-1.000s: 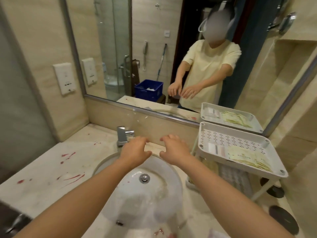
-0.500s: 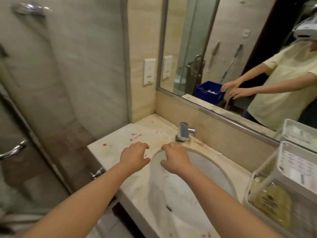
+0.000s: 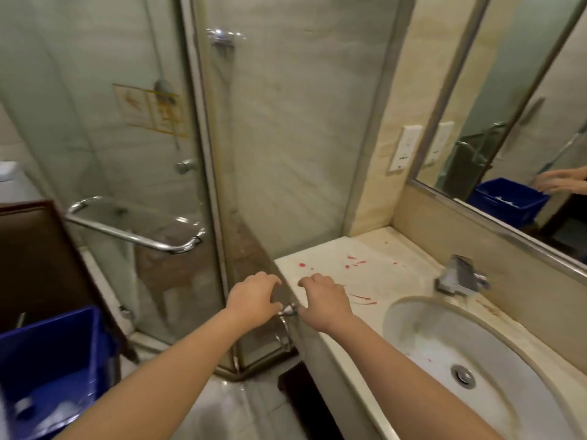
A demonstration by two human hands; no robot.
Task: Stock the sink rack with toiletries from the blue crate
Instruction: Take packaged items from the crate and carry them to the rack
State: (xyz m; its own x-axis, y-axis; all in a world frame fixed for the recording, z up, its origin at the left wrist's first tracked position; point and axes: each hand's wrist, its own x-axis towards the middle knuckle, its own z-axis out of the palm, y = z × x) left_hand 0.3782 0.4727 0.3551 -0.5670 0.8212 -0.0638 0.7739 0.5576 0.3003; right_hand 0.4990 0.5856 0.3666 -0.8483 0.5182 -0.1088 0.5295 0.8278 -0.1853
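You held both arms out, palms down. Your left hand (image 3: 251, 300) hung loosely curled before the glass shower door (image 3: 143, 154). Your right hand (image 3: 324, 301) was just beside it, over the corner of the beige marble counter with red stains (image 3: 365, 271). Neither held anything. The blue plastic crate (image 3: 47, 354) sat low left with blurred pale items inside. The white oval sink basin (image 3: 476, 360) and chrome faucet (image 3: 460, 279) were at right.

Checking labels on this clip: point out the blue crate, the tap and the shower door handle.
blue crate (image 3: 50, 350), head view, bare blue wall.
tap (image 3: 460, 277), head view, top of chrome body.
shower door handle (image 3: 127, 235), head view, middle of the bar.
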